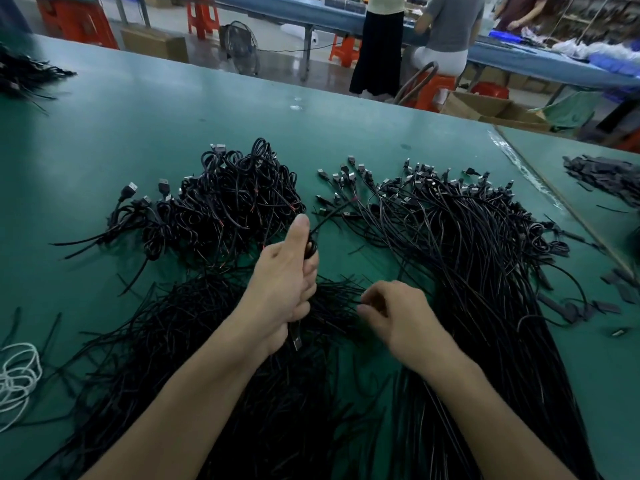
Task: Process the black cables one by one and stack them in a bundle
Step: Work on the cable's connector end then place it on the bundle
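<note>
My left hand [287,282] grips a folded black cable [311,245]; its USB plug sticks out below my palm and one end trails up and right. My right hand [394,313] hovers over a heap of thin black ties [332,296] with curled fingers; whether it pinches one I cannot tell. A pile of coiled, tied black cables [235,202] lies beyond my left hand. To the right spreads a large fan of straight black cables [467,237], their USB plugs pointing away from me.
The green table [156,126] carries another black cable heap [24,76] at far left, white cord [17,379] at the near left and dark strips [602,178] at far right. People stand at a blue bench beyond, with red stools and cartons.
</note>
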